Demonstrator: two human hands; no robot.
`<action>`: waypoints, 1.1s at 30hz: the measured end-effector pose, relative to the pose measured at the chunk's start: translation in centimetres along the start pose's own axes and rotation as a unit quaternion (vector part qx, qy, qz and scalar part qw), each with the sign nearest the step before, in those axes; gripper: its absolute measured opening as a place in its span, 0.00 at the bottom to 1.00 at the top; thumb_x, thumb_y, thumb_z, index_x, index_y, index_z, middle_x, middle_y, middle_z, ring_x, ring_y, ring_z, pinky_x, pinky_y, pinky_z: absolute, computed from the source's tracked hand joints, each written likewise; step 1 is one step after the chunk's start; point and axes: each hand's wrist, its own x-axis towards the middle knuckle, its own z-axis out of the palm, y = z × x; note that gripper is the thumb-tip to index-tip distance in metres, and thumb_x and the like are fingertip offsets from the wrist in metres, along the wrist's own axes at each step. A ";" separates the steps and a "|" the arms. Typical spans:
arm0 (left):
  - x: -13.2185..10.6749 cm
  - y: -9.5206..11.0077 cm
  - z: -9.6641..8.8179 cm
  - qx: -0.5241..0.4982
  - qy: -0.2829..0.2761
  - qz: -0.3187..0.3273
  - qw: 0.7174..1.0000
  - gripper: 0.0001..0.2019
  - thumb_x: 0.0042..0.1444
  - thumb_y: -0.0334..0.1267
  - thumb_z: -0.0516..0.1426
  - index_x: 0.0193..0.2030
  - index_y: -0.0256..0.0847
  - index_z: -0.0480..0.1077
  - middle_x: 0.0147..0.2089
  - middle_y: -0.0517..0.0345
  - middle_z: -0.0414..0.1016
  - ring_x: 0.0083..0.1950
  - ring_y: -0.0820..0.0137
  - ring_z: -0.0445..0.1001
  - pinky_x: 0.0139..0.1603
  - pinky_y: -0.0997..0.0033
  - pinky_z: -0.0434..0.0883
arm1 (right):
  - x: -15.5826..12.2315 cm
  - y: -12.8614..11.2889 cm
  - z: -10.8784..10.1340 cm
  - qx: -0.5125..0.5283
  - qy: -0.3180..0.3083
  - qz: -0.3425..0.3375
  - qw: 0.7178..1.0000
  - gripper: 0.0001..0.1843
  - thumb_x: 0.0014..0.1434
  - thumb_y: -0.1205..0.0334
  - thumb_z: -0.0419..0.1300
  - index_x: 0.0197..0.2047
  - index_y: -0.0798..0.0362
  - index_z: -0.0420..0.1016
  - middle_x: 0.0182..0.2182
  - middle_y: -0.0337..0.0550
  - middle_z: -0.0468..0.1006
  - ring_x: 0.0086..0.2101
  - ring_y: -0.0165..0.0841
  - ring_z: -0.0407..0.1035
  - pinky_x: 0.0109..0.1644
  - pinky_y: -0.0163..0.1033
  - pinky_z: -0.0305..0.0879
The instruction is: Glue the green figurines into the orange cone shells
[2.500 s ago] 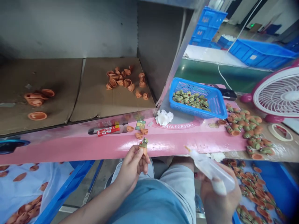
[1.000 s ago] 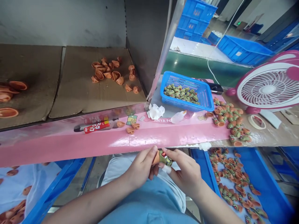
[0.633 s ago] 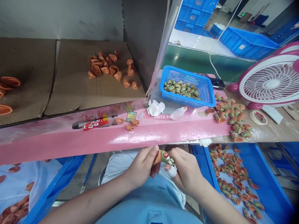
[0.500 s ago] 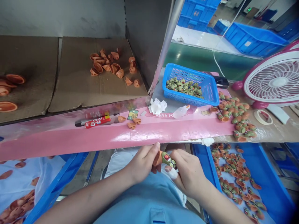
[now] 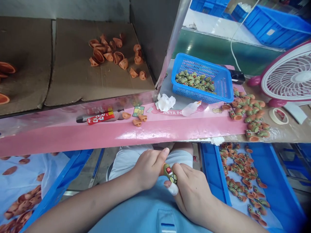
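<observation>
Left hand [image 5: 149, 170] and right hand [image 5: 191, 194] closing on small green figurine [image 5: 169, 173] over lap, long axis tilting down toward right hand; left gripping orange end, white-taped fingertip [image 5: 173, 188] sitting right under lower tip.

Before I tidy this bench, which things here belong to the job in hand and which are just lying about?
Part of the job: left hand, right hand, small orange-and-green moulded figure, loose orange moulded cups, translucent plastic squeeze bottle, blue plastic basket.

Just lying about: pink-and-white desk fan, beige tape roll, red-labelled tube, crumpled white tissue.
</observation>
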 end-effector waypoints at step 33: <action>-0.5 -0.3 1.2 -0.121 -0.005 -0.018 0.992 0.27 0.59 0.52 0.38 0.13 0.40 0.50 0.12 0.65 0.50 0.18 0.76 0.52 0.23 0.70 0.51 | -0.9 -1.0 0.4 0.029 0.013 -0.033 0.999 0.18 0.62 0.54 0.37 0.26 0.53 0.55 0.18 0.38 0.63 0.19 0.27 0.57 0.23 0.32 0.49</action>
